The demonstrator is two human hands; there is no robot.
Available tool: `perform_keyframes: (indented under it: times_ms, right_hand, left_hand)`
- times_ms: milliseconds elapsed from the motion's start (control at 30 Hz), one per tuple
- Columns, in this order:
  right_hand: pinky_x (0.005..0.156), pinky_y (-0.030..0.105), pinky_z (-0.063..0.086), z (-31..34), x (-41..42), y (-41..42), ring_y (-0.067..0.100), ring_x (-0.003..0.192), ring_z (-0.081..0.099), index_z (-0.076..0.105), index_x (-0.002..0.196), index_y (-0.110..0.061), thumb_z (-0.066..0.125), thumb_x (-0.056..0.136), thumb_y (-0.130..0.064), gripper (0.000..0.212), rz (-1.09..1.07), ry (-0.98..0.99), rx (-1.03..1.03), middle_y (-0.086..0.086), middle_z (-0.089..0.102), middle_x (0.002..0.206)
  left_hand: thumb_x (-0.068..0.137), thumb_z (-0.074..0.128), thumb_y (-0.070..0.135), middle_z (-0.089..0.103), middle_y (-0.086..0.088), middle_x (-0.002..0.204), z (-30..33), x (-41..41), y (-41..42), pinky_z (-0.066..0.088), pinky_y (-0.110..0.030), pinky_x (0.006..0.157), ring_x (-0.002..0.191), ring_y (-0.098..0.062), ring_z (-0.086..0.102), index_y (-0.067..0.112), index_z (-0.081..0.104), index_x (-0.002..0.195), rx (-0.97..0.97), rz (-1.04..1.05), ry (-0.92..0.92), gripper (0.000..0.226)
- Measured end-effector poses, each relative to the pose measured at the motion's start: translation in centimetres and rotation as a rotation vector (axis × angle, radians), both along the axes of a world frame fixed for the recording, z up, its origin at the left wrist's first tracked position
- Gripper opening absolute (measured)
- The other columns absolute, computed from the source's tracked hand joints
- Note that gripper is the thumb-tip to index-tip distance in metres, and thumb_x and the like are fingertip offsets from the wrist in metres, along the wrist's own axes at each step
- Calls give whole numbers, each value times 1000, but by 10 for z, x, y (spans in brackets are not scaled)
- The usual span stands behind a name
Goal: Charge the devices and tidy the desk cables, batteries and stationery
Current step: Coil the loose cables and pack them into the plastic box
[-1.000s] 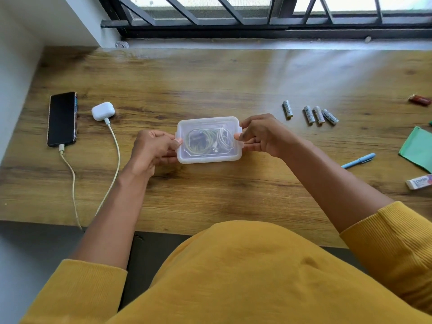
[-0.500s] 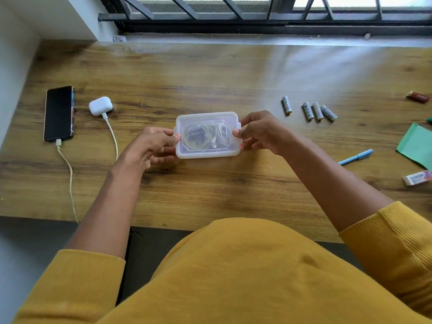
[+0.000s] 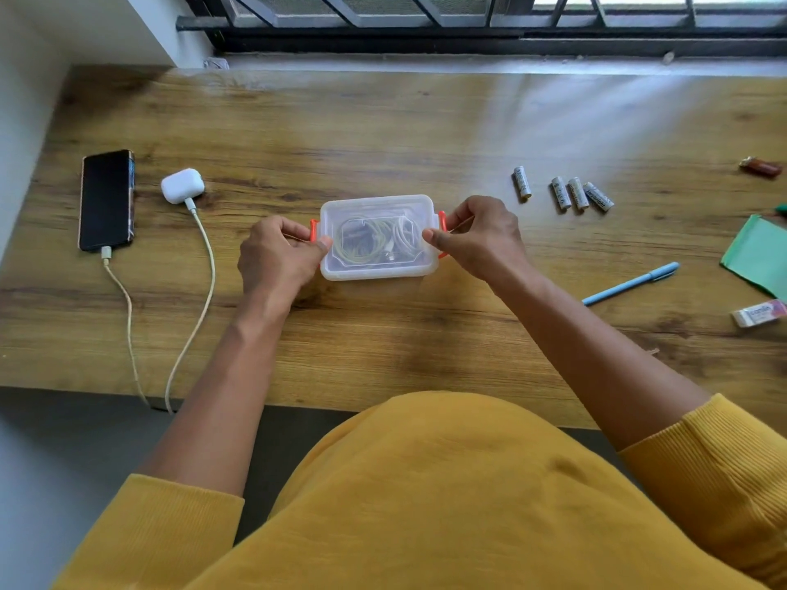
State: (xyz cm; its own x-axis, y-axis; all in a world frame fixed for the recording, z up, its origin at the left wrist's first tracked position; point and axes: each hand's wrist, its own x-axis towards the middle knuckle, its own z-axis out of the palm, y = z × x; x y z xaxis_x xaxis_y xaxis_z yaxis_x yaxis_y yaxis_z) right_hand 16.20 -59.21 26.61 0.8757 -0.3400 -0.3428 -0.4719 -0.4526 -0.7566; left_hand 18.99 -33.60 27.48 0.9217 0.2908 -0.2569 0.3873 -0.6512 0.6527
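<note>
Clear plastic makes up the small box (image 3: 378,237) with a snap-on lid, and it sits on the brown wooden desk (image 3: 383,134), right between the two hands. Coiled white cables (image 3: 374,242) lie inside it.

From the head camera, the left hand (image 3: 279,255) curls round the orange clip (image 3: 314,236) on its end of the box. The right hand (image 3: 479,236) pinches the other orange clip (image 3: 442,223). Both thumbs press on the lid. The long way of the box runs from one hand to the other.

I think the clips are being snapped shut. Four small silver batteries (image 3: 562,191) come next, maybe. They lie just past the right hand, a bit further from the body, so that hand is nearer. Each one points mostly away from the person. There is bare wood between them and the box.

Beyond the batteries lie a light blue pen (image 3: 630,284), a white eraser (image 3: 758,313) and a green paper (image 3: 756,255), close to the desk's right side.

Out past the left hand, a black phone (image 3: 106,200) and a white earbud case (image 3: 182,186) lie plugged in.
</note>
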Motion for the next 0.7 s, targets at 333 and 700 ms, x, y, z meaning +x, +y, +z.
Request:
perform_keyframes:
  times_ms: [333,700]
  right_hand:
    - [71,40,56,-4,-12,17,18,79,65,60,89,-25,75,84,-47,27,22,-148,-262,-9,66,82]
    - [67,36,52,-9,-16,22,18,78,63,57,92,-27,68,88,-50,27,26,-170,-345,-9,65,83]
  left_hand:
    - [91,79,38,70,5,94,-1,-14,-13,39,-32,77,90,-19,63,19,66,98,259,-71,-202,24]
    - [89,72,19,74,-1,101,4,-10,-18,40,-32,76,98,-26,66,16,69,93,308,-130,-225,6]
